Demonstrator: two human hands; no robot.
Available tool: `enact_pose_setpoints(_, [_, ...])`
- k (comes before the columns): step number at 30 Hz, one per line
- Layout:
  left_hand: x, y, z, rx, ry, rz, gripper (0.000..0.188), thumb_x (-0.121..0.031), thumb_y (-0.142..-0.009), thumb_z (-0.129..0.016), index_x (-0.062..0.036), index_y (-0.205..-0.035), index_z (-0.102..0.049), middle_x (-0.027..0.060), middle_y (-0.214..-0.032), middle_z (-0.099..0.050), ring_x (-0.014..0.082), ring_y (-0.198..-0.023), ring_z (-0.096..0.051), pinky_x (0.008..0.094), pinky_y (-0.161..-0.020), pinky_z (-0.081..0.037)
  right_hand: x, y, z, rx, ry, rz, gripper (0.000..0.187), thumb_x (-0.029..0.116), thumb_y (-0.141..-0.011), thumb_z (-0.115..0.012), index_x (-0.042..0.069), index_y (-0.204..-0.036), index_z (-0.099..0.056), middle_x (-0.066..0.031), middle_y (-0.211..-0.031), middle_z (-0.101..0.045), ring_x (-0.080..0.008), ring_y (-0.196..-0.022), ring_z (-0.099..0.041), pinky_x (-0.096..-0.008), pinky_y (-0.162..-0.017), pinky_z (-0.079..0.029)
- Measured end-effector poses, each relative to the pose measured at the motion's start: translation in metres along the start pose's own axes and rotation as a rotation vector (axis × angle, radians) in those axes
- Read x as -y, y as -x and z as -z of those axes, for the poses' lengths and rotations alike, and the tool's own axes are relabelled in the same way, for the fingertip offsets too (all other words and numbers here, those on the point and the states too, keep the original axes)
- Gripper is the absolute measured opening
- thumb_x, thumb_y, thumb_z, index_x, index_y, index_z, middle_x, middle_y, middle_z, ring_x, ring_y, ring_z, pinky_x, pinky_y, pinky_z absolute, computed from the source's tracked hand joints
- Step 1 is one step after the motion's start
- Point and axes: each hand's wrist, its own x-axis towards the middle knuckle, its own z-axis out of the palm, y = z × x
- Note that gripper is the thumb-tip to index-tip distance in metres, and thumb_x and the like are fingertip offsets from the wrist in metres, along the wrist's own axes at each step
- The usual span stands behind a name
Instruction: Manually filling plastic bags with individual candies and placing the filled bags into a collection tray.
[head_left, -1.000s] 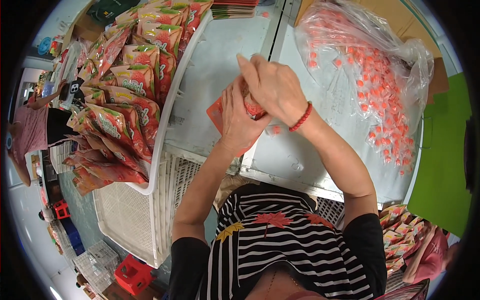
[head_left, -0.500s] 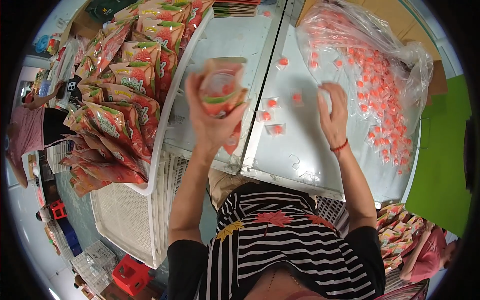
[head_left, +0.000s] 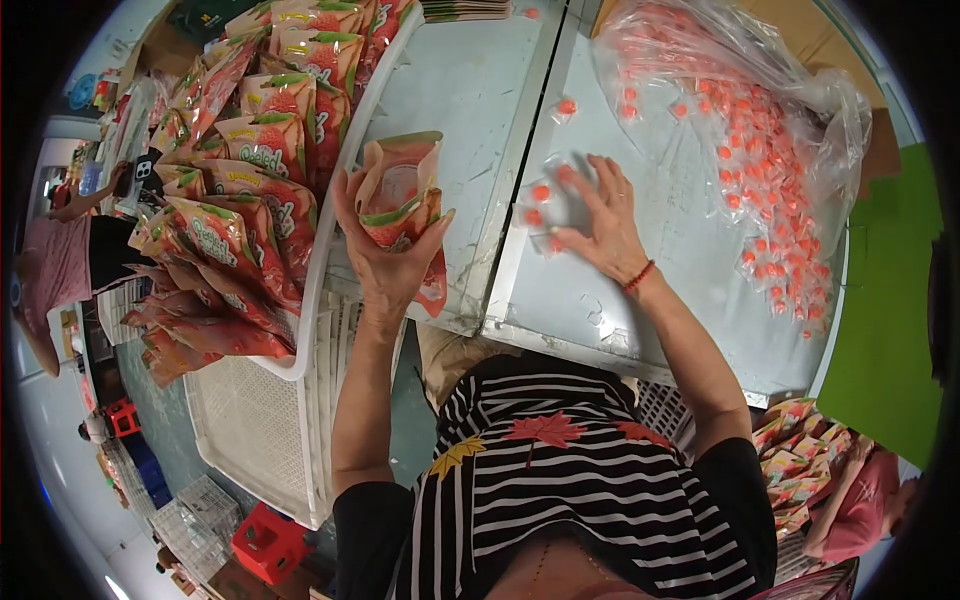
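Note:
My left hand [head_left: 382,268] is wrapped round a pink and green candy pouch [head_left: 400,180], its top gaping open, above the table's left part. What lies inside the pouch is hard to make out. On the table to the right, my right hand [head_left: 612,230] has its fingers spread, with thumb and fingertips at a small group of clear-wrapped red candies [head_left: 540,192]. Some of these candies are partly covered by the fingers. Another wrapped candy [head_left: 567,107] lies farther up the table.
A white crate [head_left: 318,262] full of filled pouches [head_left: 262,150] stands at the left. On the right, a clear plastic bag [head_left: 700,50] spills many wrapped candies [head_left: 765,190]. Flat pouches [head_left: 465,9] are stacked at the far edge. A person in pink [head_left: 860,510] sits at lower right.
My right hand has moved left and its fingers have come onto the loose candies. My left hand has shifted left and slightly down with the pouch.

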Motion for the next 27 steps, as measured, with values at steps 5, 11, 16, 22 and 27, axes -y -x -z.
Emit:
enact_pose_setpoints(5, [-0.004, -0.002, -0.002, 0.031, 0.016, 0.021, 0.109, -0.013, -0.059, -0.087, 0.0007, -0.141, -0.015, 0.0211, -0.128, -0.041, 0.0307, -0.117, -0.045, 0.0391, -0.099, -0.038, 0.027, -0.008, -0.017, 0.135, 0.170, 0.129, 0.074, 0.058, -0.071, -0.066, 0.014, -0.128, -0.050, -0.0210, -0.138, -0.035, -0.0459, -0.129, -0.026, -0.0587, -0.102, -0.024])
enact_pose_setpoints(11, [-0.004, 0.001, -0.004, 0.026, 0.027, -0.037, 0.109, -0.013, -0.058, -0.087, 0.0009, -0.140, -0.016, 0.0193, -0.127, -0.042, 0.0292, -0.115, -0.046, 0.0382, -0.097, -0.040, 0.029, -0.020, -0.035, 0.061, 0.214, 0.220, 0.042, 0.040, -0.076, -0.067, 0.011, -0.106, -0.060, -0.0143, -0.122, -0.047, -0.0367, -0.115, -0.042, -0.0506, -0.092, -0.036])
enact_pose_setpoints(16, [-0.009, 0.000, -0.018, 0.027, 0.038, -0.039, 0.099, -0.016, -0.054, -0.087, 0.0021, -0.133, -0.030, 0.0187, -0.121, -0.046, 0.0326, -0.110, -0.048, 0.0409, -0.094, -0.040, 0.019, -0.036, -0.048, -0.031, 0.148, 0.183, 0.018, 0.026, -0.078, -0.065, 0.010, -0.087, -0.061, -0.0089, -0.095, -0.056, -0.0238, -0.079, -0.055, -0.0345, -0.062, -0.044])
enact_pose_setpoints(22, [-0.023, 0.001, -0.039, 0.097, -0.175, -0.081, 0.094, -0.024, -0.057, -0.085, 0.0016, -0.130, -0.033, 0.0198, -0.119, -0.046, 0.0374, -0.110, -0.044, 0.0474, -0.097, -0.034, 0.011, -0.063, -0.025, -0.371, -0.727, -0.438, 0.020, 0.024, -0.086, -0.057, 0.010, -0.074, -0.056, 0.0000, -0.067, -0.052, -0.0110, -0.056, -0.047, -0.0253, -0.045, -0.037])
enact_pose_setpoints(27, [-0.029, 0.003, -0.055, 0.152, -0.207, -0.115, 0.095, -0.028, -0.058, -0.084, 0.0020, -0.131, -0.032, 0.0215, -0.122, -0.044, 0.0393, -0.113, -0.041, 0.0519, -0.098, -0.032, 0.081, -0.100, 0.041, -0.437, -1.513, -0.617, 0.019, 0.024, -0.092, -0.049, 0.006, -0.087, -0.054, 0.0017, -0.073, -0.052, -0.0085, -0.060, -0.045, -0.0213, -0.048, -0.035])
